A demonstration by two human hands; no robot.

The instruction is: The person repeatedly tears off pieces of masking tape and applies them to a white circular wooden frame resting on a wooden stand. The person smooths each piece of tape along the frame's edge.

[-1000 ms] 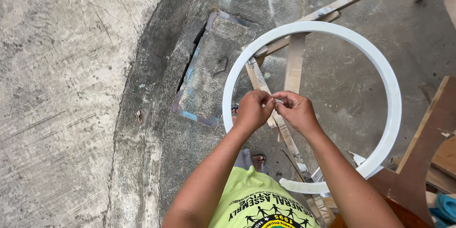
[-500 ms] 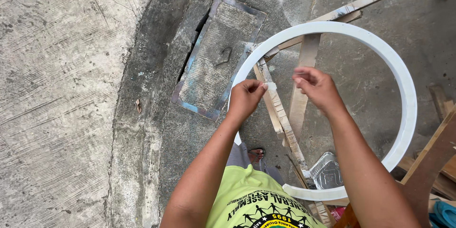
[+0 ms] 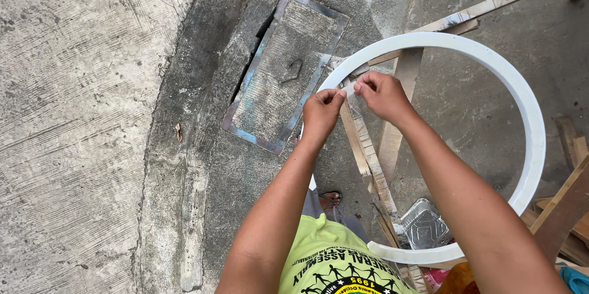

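Observation:
A large white ring (image 3: 516,87) lies across crossed wooden slats (image 3: 367,148) above the concrete ground. My left hand (image 3: 321,112) and my right hand (image 3: 381,93) meet over the ring's left rim, fingertips pinched together on a small pale piece (image 3: 348,89) between them. What that piece is cannot be made out. Both forearms reach forward from my yellow-green shirt (image 3: 334,256) at the bottom of the view.
A rectangular metal drain cover (image 3: 284,72) with a small hook handle is set in the dark concrete to the left of the ring. A crumpled foil tray (image 3: 424,226) lies under the ring's near rim. Wooden boards (image 3: 561,210) stand at the right edge. My sandalled foot (image 3: 330,199) shows below.
My hands were together, moved apart half a second ago, and have come back together over the ring's left rim. The view has shifted slightly.

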